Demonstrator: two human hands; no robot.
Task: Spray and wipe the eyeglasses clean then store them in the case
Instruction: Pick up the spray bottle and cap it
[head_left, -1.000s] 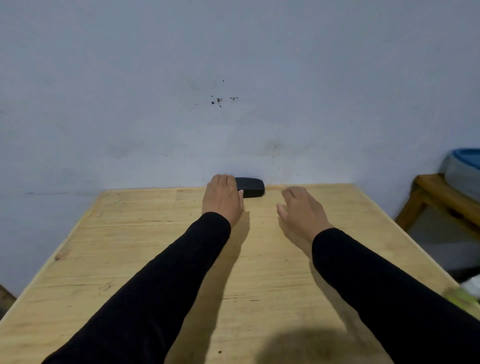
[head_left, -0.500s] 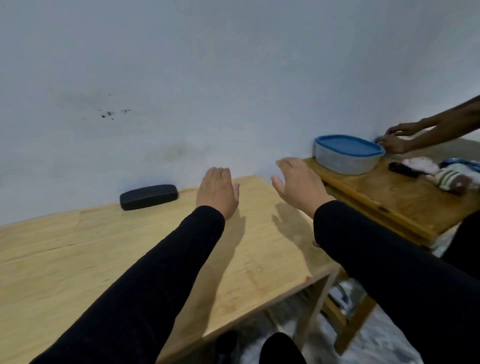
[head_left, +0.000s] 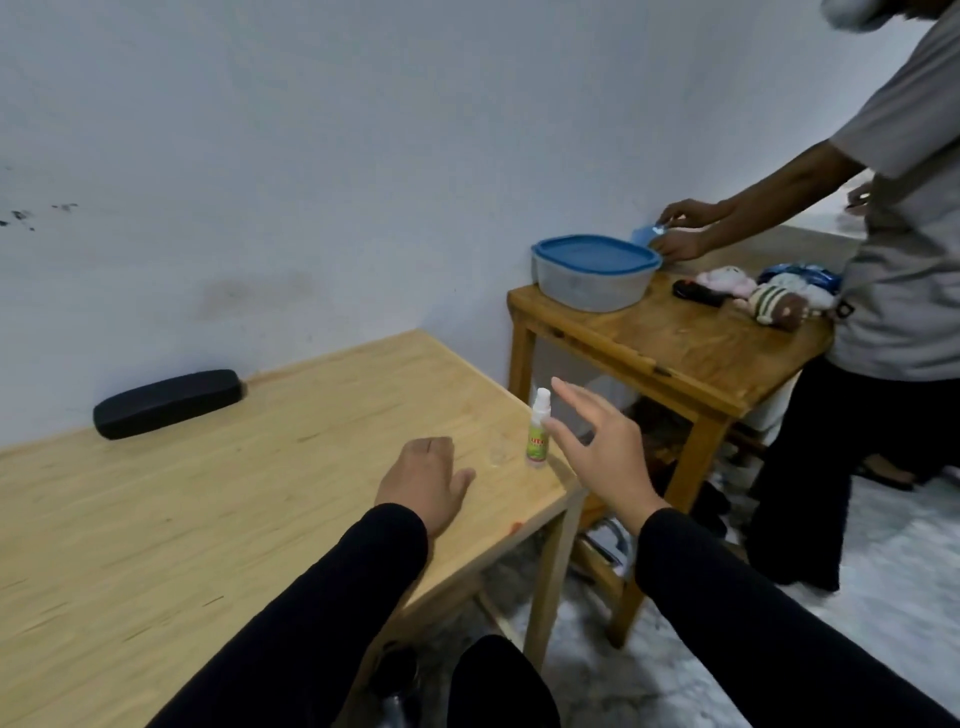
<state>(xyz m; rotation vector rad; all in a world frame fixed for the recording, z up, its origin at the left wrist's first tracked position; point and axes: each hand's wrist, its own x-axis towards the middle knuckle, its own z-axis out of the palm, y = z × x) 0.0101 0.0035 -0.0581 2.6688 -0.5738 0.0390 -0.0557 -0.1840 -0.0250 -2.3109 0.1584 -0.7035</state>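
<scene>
Near the tabletop's (head_left: 218, 525) right edge, a spray bottle (head_left: 538, 430) stands upright, nozzle up, long axis vertical. Our right hand (head_left: 602, 452) hovers just beside it, fingers spread wide, holding nothing. Our left hand (head_left: 423, 480) rests on the wood, loosely curled, empty. At the far edge the closed case (head_left: 167, 403) lies lengthwise along the wall. We see no eyeglasses; we judge spraying, wiping, storing all remain.

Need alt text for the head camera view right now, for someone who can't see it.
The right hand, fingers spread, reaches toward a small spray bottle standing upright near the wooden table's right corner. The left hand rests on the table; a closed black case lies by the wall.
</scene>
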